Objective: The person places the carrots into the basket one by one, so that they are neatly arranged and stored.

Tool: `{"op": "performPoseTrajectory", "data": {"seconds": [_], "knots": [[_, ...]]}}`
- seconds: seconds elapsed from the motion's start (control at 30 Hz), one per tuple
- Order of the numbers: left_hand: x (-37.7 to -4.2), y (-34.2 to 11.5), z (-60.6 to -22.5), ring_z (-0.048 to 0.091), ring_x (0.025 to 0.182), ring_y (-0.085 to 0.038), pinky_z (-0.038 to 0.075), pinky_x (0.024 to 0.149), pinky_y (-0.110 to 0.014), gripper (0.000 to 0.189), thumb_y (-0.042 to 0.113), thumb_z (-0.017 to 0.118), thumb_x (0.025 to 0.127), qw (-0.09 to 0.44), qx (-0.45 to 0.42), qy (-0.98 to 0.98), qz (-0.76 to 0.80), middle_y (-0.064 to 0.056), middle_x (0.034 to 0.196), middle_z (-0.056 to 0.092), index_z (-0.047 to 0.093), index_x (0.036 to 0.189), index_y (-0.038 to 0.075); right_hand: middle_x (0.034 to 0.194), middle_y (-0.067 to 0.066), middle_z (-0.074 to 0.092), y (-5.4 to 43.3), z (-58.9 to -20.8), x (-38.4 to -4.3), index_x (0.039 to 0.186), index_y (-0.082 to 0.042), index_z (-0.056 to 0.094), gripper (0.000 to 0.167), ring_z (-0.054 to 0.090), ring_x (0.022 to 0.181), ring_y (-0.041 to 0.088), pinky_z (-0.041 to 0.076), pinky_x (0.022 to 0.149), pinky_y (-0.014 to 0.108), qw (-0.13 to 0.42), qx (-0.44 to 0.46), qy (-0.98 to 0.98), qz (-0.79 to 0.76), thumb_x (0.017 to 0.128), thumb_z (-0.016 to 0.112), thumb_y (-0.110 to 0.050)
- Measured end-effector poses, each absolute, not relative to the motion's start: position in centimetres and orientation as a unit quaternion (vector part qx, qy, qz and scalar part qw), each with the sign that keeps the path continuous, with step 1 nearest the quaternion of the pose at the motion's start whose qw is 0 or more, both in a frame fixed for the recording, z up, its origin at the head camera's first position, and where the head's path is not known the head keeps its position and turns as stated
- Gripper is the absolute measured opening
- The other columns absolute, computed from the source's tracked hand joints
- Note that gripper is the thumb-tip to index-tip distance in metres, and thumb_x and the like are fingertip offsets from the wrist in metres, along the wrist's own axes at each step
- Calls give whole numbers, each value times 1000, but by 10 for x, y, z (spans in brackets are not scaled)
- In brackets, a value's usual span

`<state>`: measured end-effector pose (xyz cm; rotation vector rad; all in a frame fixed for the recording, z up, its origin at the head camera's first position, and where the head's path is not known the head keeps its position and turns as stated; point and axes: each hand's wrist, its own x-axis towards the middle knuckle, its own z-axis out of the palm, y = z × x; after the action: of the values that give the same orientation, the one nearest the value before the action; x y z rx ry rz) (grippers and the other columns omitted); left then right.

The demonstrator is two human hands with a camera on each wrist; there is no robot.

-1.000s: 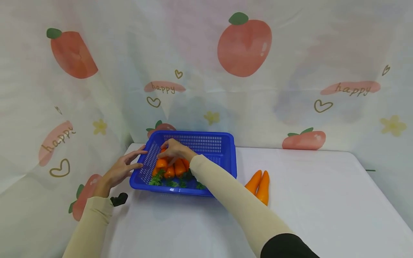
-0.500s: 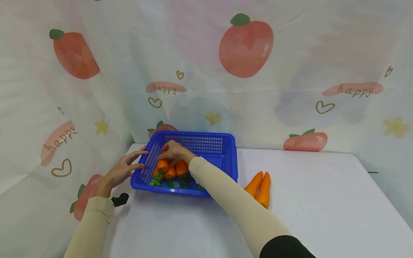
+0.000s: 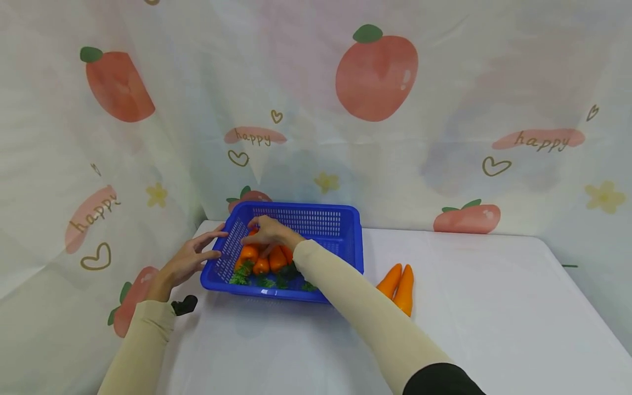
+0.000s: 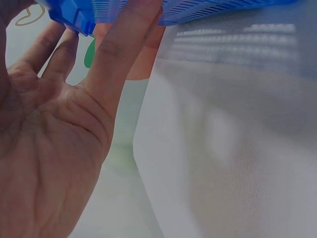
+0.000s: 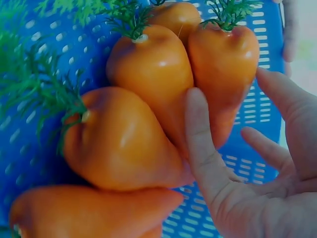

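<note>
We note the blue basket on the desk, leafy-topped carrots bunched inside. Left hand, fingers spread, touches the rim, presumably steadying it; right hand pinches one carrot (thumb and finger either side). Two more carrots lie outside. Only writing we read: "happy", on the backdrop.

A blue basket stands at the back of the white desk. The left hand touches its left rim, fingers extended; the right hand is inside, fingers curled over orange carrots with green leafy tops. Two more carrots lie to the basket's right, partly hidden by the right sleeve. A pale cloth with red fruit prints hangs behind
</note>
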<state>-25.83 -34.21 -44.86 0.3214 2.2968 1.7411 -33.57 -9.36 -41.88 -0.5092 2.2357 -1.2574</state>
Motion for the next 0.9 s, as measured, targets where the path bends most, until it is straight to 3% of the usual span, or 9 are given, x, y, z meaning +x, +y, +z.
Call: {"op": "performPoseTrajectory", "data": {"seconds": [0.3, 0.47, 0.57, 0.7, 0.77, 0.9], "knots": [[-258, -341, -450, 14, 154, -47, 48, 100, -67, 55, 13, 61, 103, 119, 118, 788, 593, 0, 173, 9, 43, 155, 8, 155, 18, 45, -70, -400, -334, 152, -9, 47, 64, 67, 110, 34, 63, 74, 44, 208, -294, 861, -358, 97, 72, -28], [-256, -344, -452, 10, 154, -48, 43, 101, -72, 55, 14, 61, 103, 116, 127, 788, 591, -1, 173, 10, 43, 155, 8, 154, 22, 43, -55, -391, -330, 153, -10, 45, 64, 55, 131, 39, 63, 72, 47, 201, -342, 851, -344, 98, 72, -26], [-254, -345, -452, 11, 154, -49, 43, 100, -72, 56, 15, 62, 103, 115, 127, 793, 585, -2, 173, 9, 42, 155, 9, 155, 19, 45, -43, -384, -325, 153, -13, 46, 64, 47, 139, 37, 61, 87, 47, 175, -378, 854, -311, 97, 73, -28], [-253, -343, -452, 12, 154, -49, 44, 100, -72, 57, 16, 63, 102, 114, 124, 796, 581, -2, 173, 9, 42, 155, 9, 148, 14, 51, -21, -373, -317, 153, -17, 47, 66, 50, 136, 33, 50, 105, 45, 135, -402, 865, -268, 95, 75, -31], [-253, -342, -452, 13, 153, -49, 45, 100, -71, 57, 16, 63, 102, 115, 123, 796, 582, -2, 173, 9, 42, 155, 9, 145, 14, 52, -8, -367, -312, 153, -19, 47, 67, 51, 132, 33, 49, 104, 46, 130, -399, 866, -272, 94, 76, -30], [-255, -342, -452, 13, 153, -49, 45, 100, -71, 57, 17, 63, 102, 112, 124, 797, 581, -2, 173, 9, 43, 155, 10, 145, 18, 51, 18, -353, -303, 152, -18, 47, 67, 66, 108, 28, 56, 91, 38, 122, -396, 861, -294, 93, 78, -26]]}}
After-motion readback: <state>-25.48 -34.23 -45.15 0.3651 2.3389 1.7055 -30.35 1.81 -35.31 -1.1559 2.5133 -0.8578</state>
